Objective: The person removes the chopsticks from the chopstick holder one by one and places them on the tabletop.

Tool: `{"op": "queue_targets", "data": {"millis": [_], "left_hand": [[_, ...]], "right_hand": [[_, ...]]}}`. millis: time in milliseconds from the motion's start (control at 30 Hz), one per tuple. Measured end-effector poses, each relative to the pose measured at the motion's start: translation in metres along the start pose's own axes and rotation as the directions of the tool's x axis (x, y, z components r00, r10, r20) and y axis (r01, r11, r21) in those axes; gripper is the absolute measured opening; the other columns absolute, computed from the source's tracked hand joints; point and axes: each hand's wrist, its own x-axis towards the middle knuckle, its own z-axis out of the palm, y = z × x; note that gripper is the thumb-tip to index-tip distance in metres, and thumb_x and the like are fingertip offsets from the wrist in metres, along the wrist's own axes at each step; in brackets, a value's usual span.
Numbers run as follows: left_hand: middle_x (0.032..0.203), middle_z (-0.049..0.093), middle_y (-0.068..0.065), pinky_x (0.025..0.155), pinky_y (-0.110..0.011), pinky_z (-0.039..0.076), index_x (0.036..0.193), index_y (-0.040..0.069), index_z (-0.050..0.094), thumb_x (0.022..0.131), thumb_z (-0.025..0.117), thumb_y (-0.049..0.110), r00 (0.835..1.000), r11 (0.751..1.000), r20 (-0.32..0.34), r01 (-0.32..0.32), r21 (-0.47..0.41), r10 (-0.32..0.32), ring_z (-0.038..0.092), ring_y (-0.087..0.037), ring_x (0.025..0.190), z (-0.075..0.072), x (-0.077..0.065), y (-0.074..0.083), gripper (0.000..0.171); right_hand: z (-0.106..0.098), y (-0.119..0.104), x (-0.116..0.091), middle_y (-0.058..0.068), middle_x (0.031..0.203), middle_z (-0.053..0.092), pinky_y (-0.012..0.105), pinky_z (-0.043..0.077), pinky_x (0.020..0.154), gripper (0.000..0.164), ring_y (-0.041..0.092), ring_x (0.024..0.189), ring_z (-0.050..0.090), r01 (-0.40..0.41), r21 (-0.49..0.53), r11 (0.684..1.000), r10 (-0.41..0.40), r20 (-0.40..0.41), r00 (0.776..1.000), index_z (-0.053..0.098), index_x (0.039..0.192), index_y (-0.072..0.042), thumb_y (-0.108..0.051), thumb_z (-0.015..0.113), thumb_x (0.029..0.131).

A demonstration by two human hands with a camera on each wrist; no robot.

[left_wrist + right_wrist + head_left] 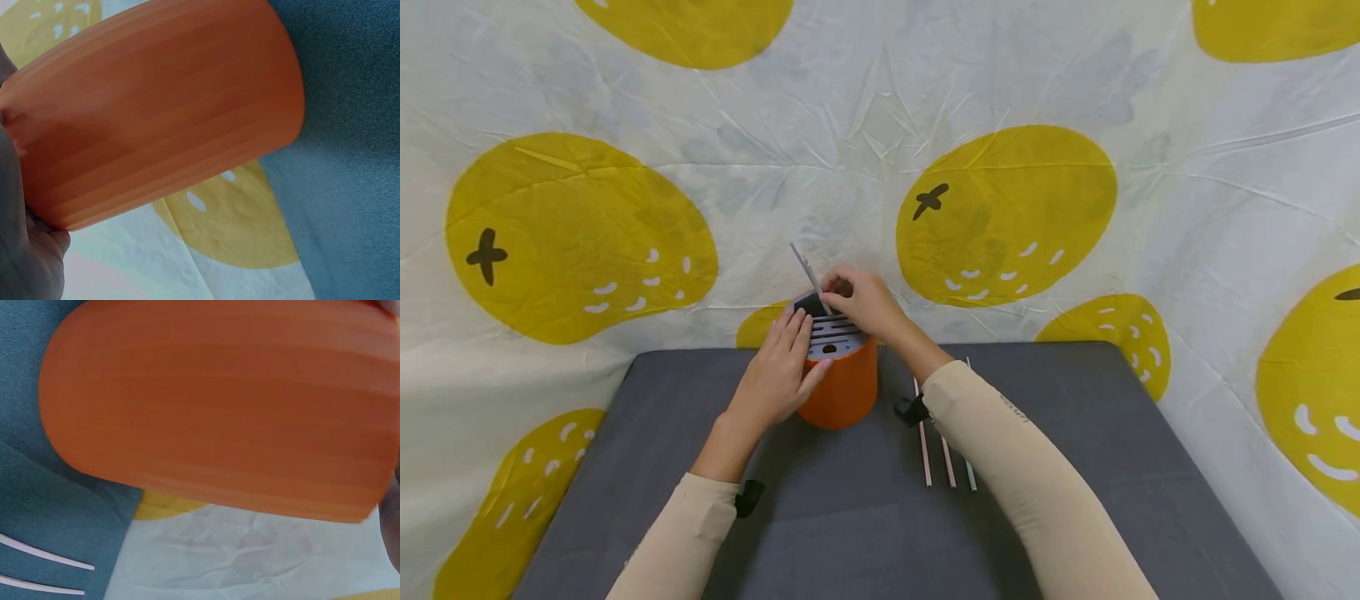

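An orange container (842, 392) with a grey slotted top (844, 343) stands upright near the back of the table. My left hand (775, 367) rests along its left upper edge, fingers straight and thumb spread toward the front. Over the back of the top, my right hand (867, 302) pinches a thin grey stick (807, 267) between thumb and fingertips. The stick leans up and left, and its lower end is hidden at the slots. Both wrist views are filled mostly by the container's ribbed wall (162, 112), with only parts of the hands at their edges.
Right of the container, three thin sticks lie side by side on the dark grey table (835, 533): two pinkish ones (926, 457) and a pale one (972, 477), partly under my right forearm. A white cloth with yellow fruit prints (820, 100) hangs right behind the table.
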Motion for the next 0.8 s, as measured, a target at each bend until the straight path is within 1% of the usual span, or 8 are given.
{"op": "queue_targets", "data": {"millis": [100,200,300,367,467,533,667,800], "left_hand": [[0.163,0.035,-0.028,0.126,-0.057,0.026,0.155,-0.010,0.037,0.105,0.055,0.043,1.000,1.000,-0.004,0.003,-0.007,-0.003,0.027,-0.043,0.155,0.000,0.000,0.000,0.075],[0.163,0.035,-0.028,0.126,-0.057,0.025,0.155,-0.010,0.036,0.105,0.055,0.043,1.000,1.000,-0.002,0.007,-0.009,-0.007,0.026,-0.043,0.156,0.000,0.000,0.001,0.075],[0.164,0.034,-0.027,0.127,-0.057,0.023,0.156,-0.009,0.035,0.105,0.055,0.043,1.000,1.000,0.006,0.016,-0.014,-0.015,0.024,-0.042,0.156,0.000,0.000,0.001,0.076],[0.164,0.033,-0.027,0.127,-0.056,0.023,0.156,-0.009,0.035,0.105,0.055,0.043,1.000,1.000,0.010,0.020,-0.016,-0.020,0.024,-0.042,0.157,-0.001,0.000,0.001,0.076],[0.164,0.033,-0.027,0.127,-0.057,0.023,0.156,-0.009,0.035,0.106,0.055,0.043,1.000,1.000,0.014,0.023,-0.020,-0.023,0.023,-0.042,0.157,-0.001,0.000,0.002,0.076],[0.164,0.033,-0.027,0.127,-0.057,0.023,0.156,-0.009,0.035,0.106,0.055,0.043,1.000,1.000,0.013,0.021,-0.019,-0.021,0.024,-0.042,0.157,-0.002,0.000,0.002,0.075],[0.164,0.033,-0.026,0.127,-0.056,0.022,0.157,-0.009,0.035,0.106,0.055,0.043,1.000,0.999,0.013,0.023,-0.025,-0.022,0.023,-0.042,0.157,-0.002,0.001,0.002,0.076],[0.164,0.033,-0.026,0.128,-0.055,0.021,0.157,-0.008,0.034,0.106,0.055,0.044,1.000,0.999,0.015,0.024,-0.026,-0.023,0.023,-0.042,0.157,-0.002,0.001,0.002,0.076]], "right_hand": [[-0.008,-0.002,0.000,0.005,0.103,0.074,0.032,0.059,0.087,0.014,0.018,0.096,0.070,0.006,0.024,1.000,-0.006,-0.030,1.000,0.071,0.108,-0.010,-0.020,0.072,0.099],[-0.017,-0.001,0.000,0.006,0.102,0.073,0.033,0.059,0.084,0.015,0.019,0.092,0.070,0.021,0.068,0.997,-0.017,-0.068,0.998,0.070,0.108,-0.007,-0.018,0.073,0.098],[-0.027,0.000,0.001,0.011,0.099,0.071,0.031,0.061,0.081,0.013,0.021,0.087,0.070,0.053,0.187,0.981,-0.034,-0.103,0.994,0.069,0.108,-0.003,-0.011,0.071,0.099],[-0.033,0.000,0.002,0.014,0.098,0.069,0.031,0.063,0.081,0.013,0.023,0.086,0.070,0.083,0.280,0.956,-0.047,-0.132,0.990,0.067,0.108,0.002,-0.006,0.070,0.098],[-0.044,0.000,0.002,0.017,0.097,0.067,0.030,0.064,0.080,0.013,0.021,0.084,0.071,0.124,0.383,0.915,-0.054,-0.190,0.980,0.066,0.106,0.007,0.000,0.070,0.096],[-0.052,-0.002,0.001,0.016,0.095,0.067,0.031,0.064,0.079,0.014,0.018,0.082,0.071,0.151,0.424,0.893,-0.054,-0.232,0.971,0.065,0.106,0.010,0.002,0.070,0.096],[-0.068,-0.004,-0.002,0.010,0.092,0.064,0.034,0.064,0.079,0.016,0.014,0.082,0.070,0.194,0.497,0.846,-0.036,-0.309,0.950,0.061,0.107,0.013,0.004,0.069,0.096],[-0.084,-0.006,-0.006,0.005,0.094,0.061,0.031,0.064,0.079,0.012,0.014,0.084,0.070,0.217,0.551,0.806,0.001,-0.368,0.930,0.059,0.106,0.008,0.005,0.066,0.097]]}}
